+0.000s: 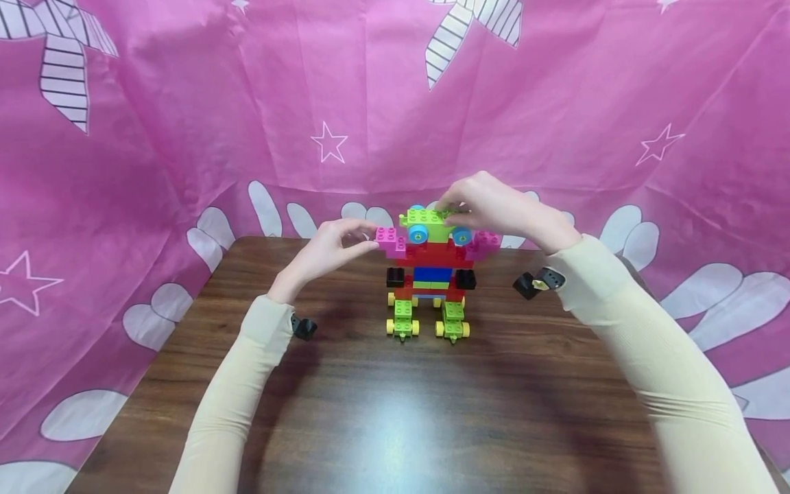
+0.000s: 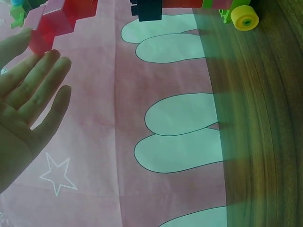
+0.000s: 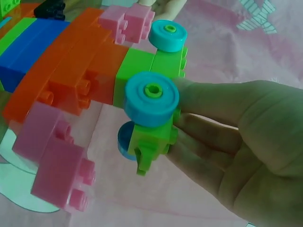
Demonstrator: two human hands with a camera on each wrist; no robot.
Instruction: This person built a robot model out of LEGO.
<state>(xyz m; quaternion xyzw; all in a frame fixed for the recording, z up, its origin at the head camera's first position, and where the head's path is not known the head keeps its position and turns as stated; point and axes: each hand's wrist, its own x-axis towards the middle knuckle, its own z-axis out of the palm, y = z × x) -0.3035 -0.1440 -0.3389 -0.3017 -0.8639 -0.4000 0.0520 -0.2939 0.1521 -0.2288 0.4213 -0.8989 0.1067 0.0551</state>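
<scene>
A figure of toy building bricks stands upright on the table, with a red body (image 1: 435, 255). On top sits a lime-green wheeled base (image 1: 426, 217) with blue wheels (image 3: 152, 98). My right hand (image 1: 494, 206) pinches this base between thumb and fingers at its right end and studded top. At the figure's left side, my left hand (image 1: 333, 250) has its fingertips right at the stepped pink bricks (image 1: 386, 237), its fingers fairly straight. Another pair of pink bricks (image 3: 57, 158) juts out at the right, under my right hand.
Two lime-green wheeled bases (image 1: 402, 312) with yellow wheels carry the figure on the brown wooden table (image 1: 395, 412). Black bricks (image 1: 395, 277) stick out at both sides of the blue brick (image 1: 432, 275). A pink patterned cloth (image 1: 382, 103) hangs behind the table.
</scene>
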